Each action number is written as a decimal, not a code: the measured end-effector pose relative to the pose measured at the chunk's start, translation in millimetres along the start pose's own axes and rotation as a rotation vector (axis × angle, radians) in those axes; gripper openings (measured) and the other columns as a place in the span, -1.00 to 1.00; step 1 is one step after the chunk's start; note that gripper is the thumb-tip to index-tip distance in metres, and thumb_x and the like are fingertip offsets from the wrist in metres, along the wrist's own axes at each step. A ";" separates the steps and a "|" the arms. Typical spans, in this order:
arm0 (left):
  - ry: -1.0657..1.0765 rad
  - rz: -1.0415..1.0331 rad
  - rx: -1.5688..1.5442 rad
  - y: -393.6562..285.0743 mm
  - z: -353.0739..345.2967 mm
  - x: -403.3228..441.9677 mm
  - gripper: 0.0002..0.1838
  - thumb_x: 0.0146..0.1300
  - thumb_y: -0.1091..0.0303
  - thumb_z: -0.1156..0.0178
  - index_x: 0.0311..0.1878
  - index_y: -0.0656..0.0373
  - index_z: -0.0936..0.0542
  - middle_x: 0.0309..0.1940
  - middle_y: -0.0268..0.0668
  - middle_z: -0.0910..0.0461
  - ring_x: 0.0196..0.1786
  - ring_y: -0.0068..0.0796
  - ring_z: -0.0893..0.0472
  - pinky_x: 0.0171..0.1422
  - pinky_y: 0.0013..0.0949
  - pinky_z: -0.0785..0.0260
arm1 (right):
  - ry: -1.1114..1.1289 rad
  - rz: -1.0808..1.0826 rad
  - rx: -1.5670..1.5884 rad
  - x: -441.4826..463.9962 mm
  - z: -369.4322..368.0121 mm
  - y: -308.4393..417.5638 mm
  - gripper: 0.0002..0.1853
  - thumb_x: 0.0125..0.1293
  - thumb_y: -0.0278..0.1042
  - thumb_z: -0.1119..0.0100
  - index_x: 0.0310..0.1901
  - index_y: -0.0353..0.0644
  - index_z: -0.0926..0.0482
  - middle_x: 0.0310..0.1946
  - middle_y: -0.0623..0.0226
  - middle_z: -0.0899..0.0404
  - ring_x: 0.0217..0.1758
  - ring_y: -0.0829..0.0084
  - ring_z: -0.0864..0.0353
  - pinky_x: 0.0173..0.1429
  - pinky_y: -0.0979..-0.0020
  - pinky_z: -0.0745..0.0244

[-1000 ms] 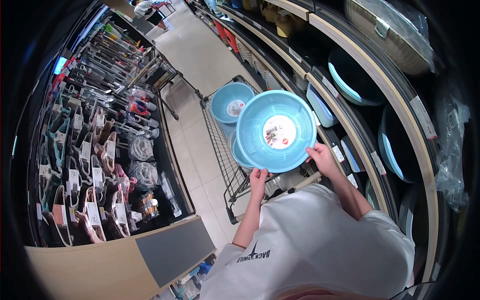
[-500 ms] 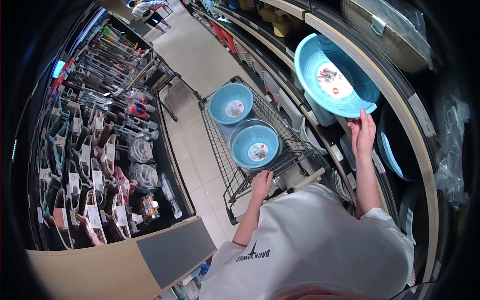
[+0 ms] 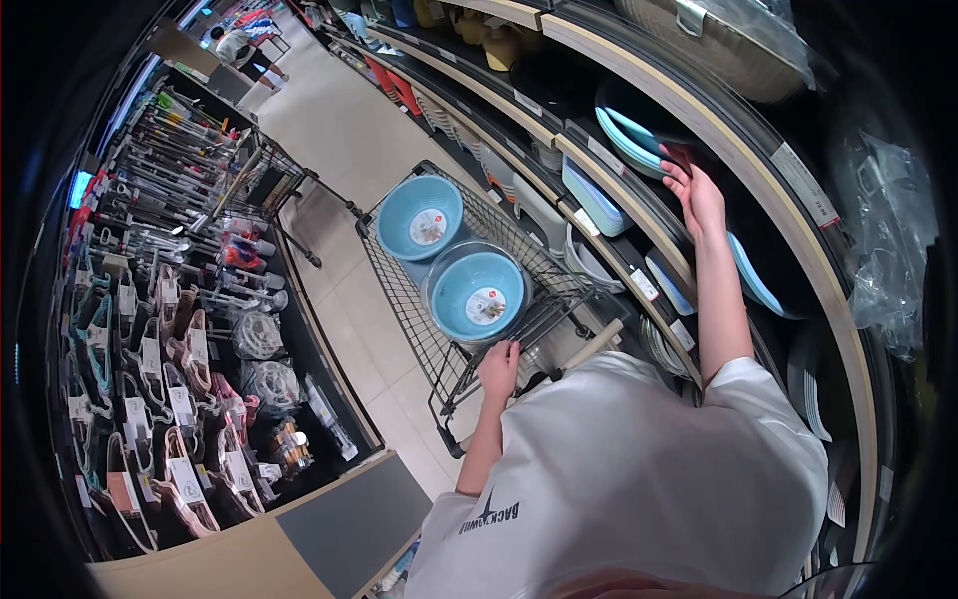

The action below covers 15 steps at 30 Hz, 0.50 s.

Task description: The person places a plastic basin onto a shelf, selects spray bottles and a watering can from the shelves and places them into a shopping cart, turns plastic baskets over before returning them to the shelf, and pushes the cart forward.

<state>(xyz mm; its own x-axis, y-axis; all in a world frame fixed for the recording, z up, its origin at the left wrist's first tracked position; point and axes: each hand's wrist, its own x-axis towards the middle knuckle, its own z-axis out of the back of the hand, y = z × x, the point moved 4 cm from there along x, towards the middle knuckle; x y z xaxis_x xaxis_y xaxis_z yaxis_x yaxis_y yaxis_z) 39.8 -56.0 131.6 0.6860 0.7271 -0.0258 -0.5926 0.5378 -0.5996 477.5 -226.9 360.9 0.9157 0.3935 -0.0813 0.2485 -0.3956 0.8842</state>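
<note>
My right hand (image 3: 699,200) reaches into the shelf on the right. Its fingers are stretched out and apart, with the tips at the near rim of a light blue plastic basin (image 3: 631,142) sitting back in the dark shelf. My left hand (image 3: 499,369) is low at the near end of the wire shopping cart (image 3: 394,309), fingers curled just below the nearer basin; what they grip is hidden. Inside the cart are a blue basin (image 3: 399,225) with a round label and a nearer blue basin (image 3: 454,295) within a clear-rimmed bowl.
Hangers (image 3: 190,349) and long-handled cleaning tools fill the rack on the left. Another cart (image 3: 264,190) stands farther up the aisle, and a person (image 3: 239,55) bends at the far end. Below my right arm, another blue basin (image 3: 758,280) sits on the shelf.
The blue basin that my right hand held tilted at the shelf edge is now back inside the shelf. My right fingers have spread from its rim. The view has shifted right.
</note>
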 end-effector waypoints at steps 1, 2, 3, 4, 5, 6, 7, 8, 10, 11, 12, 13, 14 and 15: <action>0.001 -0.002 -0.003 0.6 -0.3 0.4 -0.63 0.56 0.00 -0.12 -0.13 0.08 -0.73 -0.31 -0.15 -0.71 -0.18 -0.07 -0.73 -0.11 -0.02 -0.52 | -0.001 0.002 -0.002 1.3 1.0 0.5 -0.65 0.72 -0.23 0.06 0.26 -0.30 -0.56 0.17 0.12 -0.72 0.06 0.41 -0.72 0.05 0.40 -0.61; 0.007 0.002 -0.002 1.5 -0.8 0.2 -0.63 0.56 0.00 -0.12 -0.13 0.07 -0.73 -0.31 -0.15 -0.72 -0.18 -0.07 -0.73 -0.11 -0.03 -0.52 | 0.025 -0.069 -0.035 2.7 2.3 -2.8 -0.64 0.73 -0.18 0.10 0.23 -0.28 -0.56 0.17 0.12 -0.72 0.05 0.42 -0.72 0.05 0.40 -0.61; 0.013 0.007 -0.001 1.7 -0.4 -0.5 -0.63 0.56 0.00 -0.12 -0.13 0.07 -0.73 -0.31 -0.16 -0.72 -0.18 -0.07 -0.73 -0.11 -0.03 -0.52 | 0.052 -0.142 -0.069 2.4 0.7 -5.3 -0.62 0.74 -0.14 0.13 0.20 -0.26 -0.57 0.17 0.12 -0.72 0.04 0.44 -0.71 0.06 0.40 -0.61; 0.010 0.009 -0.005 1.4 -0.2 0.1 -0.63 0.56 0.00 -0.12 -0.13 0.07 -0.73 -0.31 -0.16 -0.72 -0.18 -0.07 -0.73 -0.11 -0.03 -0.52 | 0.068 -0.171 -0.106 0.6 0.1 -6.4 -0.60 0.75 -0.09 0.15 0.15 -0.26 -0.56 0.14 0.12 -0.73 0.01 0.45 -0.70 0.06 0.41 -0.61; 0.003 0.004 -0.014 1.1 0.2 0.3 -0.64 0.55 0.00 -0.13 -0.13 0.07 -0.73 -0.31 -0.16 -0.72 -0.18 -0.07 -0.73 -0.12 -0.04 -0.53 | 0.071 -0.171 -0.111 -1.7 -0.3 -6.0 -0.60 0.75 -0.09 0.15 0.15 -0.26 -0.56 0.14 0.12 -0.73 0.01 0.45 -0.70 0.06 0.41 -0.61; -0.002 0.001 -0.021 1.0 2.1 -0.7 -0.64 0.55 0.00 -0.14 -0.14 0.07 -0.73 -0.31 -0.17 -0.72 -0.19 -0.07 -0.73 -0.12 -0.05 -0.53 | 0.075 -0.139 -0.117 -4.7 -0.5 -5.1 -0.59 0.76 -0.08 0.16 0.15 -0.26 -0.56 0.12 0.12 -0.73 0.01 0.44 -0.70 0.06 0.41 -0.61; -0.005 0.005 -0.024 0.7 3.1 -0.4 -0.64 0.55 0.00 -0.14 -0.14 0.07 -0.73 -0.31 -0.17 -0.72 -0.19 -0.07 -0.73 -0.12 -0.05 -0.53 | 0.081 -0.106 -0.123 -4.6 -0.8 -4.2 -0.57 0.76 -0.06 0.18 0.16 -0.27 -0.55 0.10 0.12 -0.74 0.00 0.44 -0.70 0.05 0.41 -0.61; -0.019 -0.007 -0.037 -0.4 4.2 -0.3 -0.64 0.55 0.00 -0.15 -0.14 0.07 -0.73 -0.31 -0.17 -0.72 -0.19 -0.07 -0.73 -0.12 -0.05 -0.53 | 0.058 -0.093 -0.074 1.1 5.5 -7.6 -0.55 0.76 -0.05 0.20 0.17 -0.29 -0.55 0.08 0.12 -0.74 -0.01 0.43 -0.71 0.05 0.41 -0.61; -0.036 -0.015 -0.051 -0.7 7.0 -1.3 -0.65 0.54 0.00 -0.15 -0.13 0.07 -0.73 -0.31 -0.17 -0.72 -0.19 -0.07 -0.73 -0.12 -0.05 -0.53 | 0.006 -0.066 -0.025 13.9 18.8 -12.2 -0.55 0.76 -0.05 0.19 0.20 -0.28 -0.55 0.09 0.10 -0.73 -0.01 0.41 -0.71 0.05 0.39 -0.61; -0.020 -0.009 -0.049 0.2 7.0 -0.8 -0.65 0.54 0.00 -0.16 -0.13 0.07 -0.73 -0.31 -0.17 -0.72 -0.18 -0.07 -0.73 -0.11 -0.04 -0.53 | -0.011 -0.050 0.000 23.1 27.5 -17.3 -0.55 0.76 -0.05 0.19 0.21 -0.28 -0.55 0.09 0.10 -0.73 -0.01 0.41 -0.71 0.04 0.39 -0.62; -0.004 -0.003 -0.047 1.6 7.8 -0.3 -0.65 0.54 0.00 -0.16 -0.13 0.07 -0.73 -0.31 -0.17 -0.72 -0.18 -0.06 -0.73 -0.11 -0.04 -0.54 | -0.042 -0.076 0.059 31.8 35.5 -22.7 -0.59 0.75 -0.09 0.15 0.22 -0.27 -0.54 0.08 0.08 -0.73 -0.03 0.39 -0.71 0.00 0.40 -0.63; -0.011 -0.001 -0.049 2.9 10.6 0.6 -0.65 0.54 0.00 -0.16 -0.13 0.07 -0.73 -0.31 -0.17 -0.72 -0.18 -0.06 -0.73 -0.11 -0.04 -0.54 | -0.035 -0.074 0.059 37.1 41.0 -25.1 -0.59 0.75 -0.09 0.15 0.22 -0.27 -0.54 0.08 0.08 -0.73 -0.03 0.39 -0.71 0.00 0.40 -0.63; 0.020 -0.003 -0.050 4.3 12.3 1.0 -0.65 0.55 0.01 -0.13 -0.12 0.08 -0.72 -0.28 -0.16 -0.72 -0.14 -0.05 -0.73 -0.08 -0.05 -0.52 | -0.052 -0.087 0.087 42.1 47.0 -28.3 -0.60 0.74 -0.11 0.13 0.21 -0.27 -0.55 0.08 0.07 -0.73 -0.04 0.39 -0.71 -0.02 0.40 -0.63; 0.051 -0.004 -0.051 7.8 13.3 1.0 -0.65 0.57 0.03 -0.11 -0.10 0.09 -0.71 -0.26 -0.16 -0.71 -0.11 -0.04 -0.72 -0.05 -0.06 -0.51 | -0.069 -0.101 0.114 42.0 42.0 -28.6 -0.62 0.74 -0.13 0.11 0.19 -0.27 -0.56 0.08 0.07 -0.72 -0.05 0.39 -0.71 -0.05 0.41 -0.64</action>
<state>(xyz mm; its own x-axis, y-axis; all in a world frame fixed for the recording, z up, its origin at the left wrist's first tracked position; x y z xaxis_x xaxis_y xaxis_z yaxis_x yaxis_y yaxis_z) 30.3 -45.4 137.6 0.7097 0.7017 -0.0630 -0.5684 0.5175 -0.6396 522.1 -233.9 312.9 0.9029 0.3796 -0.2017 0.3708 -0.4505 0.8122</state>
